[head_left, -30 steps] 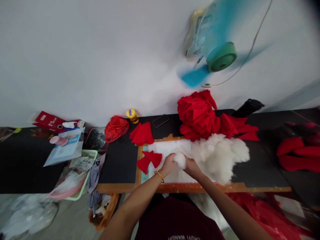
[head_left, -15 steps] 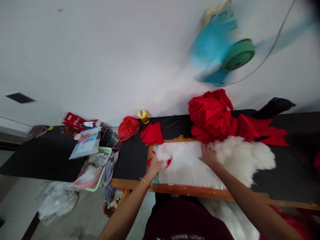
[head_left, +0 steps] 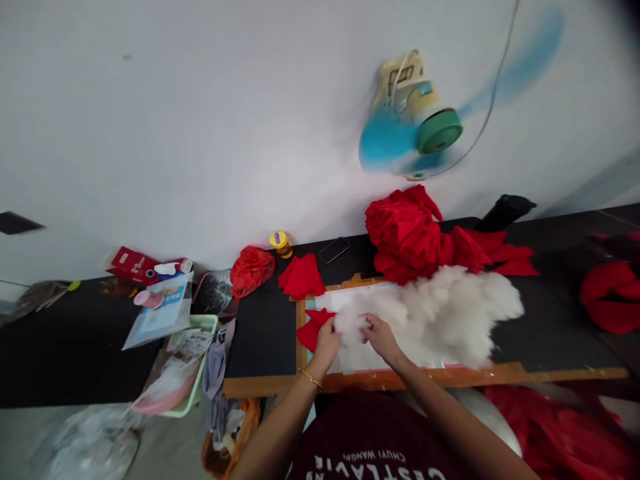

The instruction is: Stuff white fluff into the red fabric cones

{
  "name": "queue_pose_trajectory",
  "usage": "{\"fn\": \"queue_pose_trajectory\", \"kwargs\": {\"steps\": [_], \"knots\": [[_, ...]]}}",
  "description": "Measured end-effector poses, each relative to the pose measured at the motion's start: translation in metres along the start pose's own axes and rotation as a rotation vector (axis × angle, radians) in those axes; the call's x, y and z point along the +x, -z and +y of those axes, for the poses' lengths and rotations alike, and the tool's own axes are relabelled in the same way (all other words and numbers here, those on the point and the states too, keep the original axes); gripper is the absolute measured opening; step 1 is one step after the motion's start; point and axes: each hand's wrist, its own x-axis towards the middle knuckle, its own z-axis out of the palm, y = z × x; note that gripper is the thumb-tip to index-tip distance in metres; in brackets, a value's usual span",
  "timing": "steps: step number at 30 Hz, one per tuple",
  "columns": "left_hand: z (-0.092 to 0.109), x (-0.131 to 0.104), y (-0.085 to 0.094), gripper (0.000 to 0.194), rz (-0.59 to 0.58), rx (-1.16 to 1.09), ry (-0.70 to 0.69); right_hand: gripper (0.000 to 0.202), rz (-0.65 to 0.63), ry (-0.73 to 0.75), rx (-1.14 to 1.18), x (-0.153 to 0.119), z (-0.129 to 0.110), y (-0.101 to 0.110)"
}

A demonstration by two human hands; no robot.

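Observation:
Between my two hands is a tuft of fluffy white stuffing [head_left: 349,327] over the white sheet [head_left: 350,362] on the table. My left hand [head_left: 327,341] is closed at the tuft's left side. A small pointed red fabric piece [head_left: 311,331] lies against that hand's outer edge; whether the fingers also grip it is hidden. From the right, my right hand [head_left: 381,340] pinches the tuft with bent fingers. Just beyond it spreads the large pile of stuffing [head_left: 463,307], reaching across the sheet's right part.
Behind the sheet are a heap of red fabric pieces [head_left: 405,233], a smaller red stack [head_left: 302,277], a phone [head_left: 334,250] and a yellow-lidded jar [head_left: 281,245]. A red plastic bag [head_left: 253,270] and a green basket [head_left: 213,327] stand left. A wall fan [head_left: 439,131] spins above.
My right hand has come left from the big pile to the tuft, and more stuffing now covers the sheet. My left hand has shifted slightly right; the red piece shows more fully. The view has turned.

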Motion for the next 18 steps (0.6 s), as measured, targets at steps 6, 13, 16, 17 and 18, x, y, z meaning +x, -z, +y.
{"fn": "queue_pose_trajectory", "kwargs": {"steps": [6,13,16,17,18], "knots": [[0.003,0.006,0.026,0.026,-0.002,-0.094,0.017,0.037,0.048,0.023,-0.028,0.003,-0.008,0.007],[0.006,0.005,0.02,0.039,-0.082,-0.195,0.035,0.023,0.077,0.063,-0.008,0.0,-0.021,-0.017],[0.003,0.01,0.03,0.036,-0.004,-0.191,0.032,0.016,0.165,0.027,0.014,0.003,-0.02,-0.013],[0.002,0.012,0.034,0.035,0.018,-0.187,0.029,0.017,0.185,0.016,0.027,0.003,-0.019,-0.011],[0.002,0.014,0.038,0.034,0.035,-0.183,0.025,0.02,0.198,0.008,0.043,0.004,-0.019,-0.009]]}}
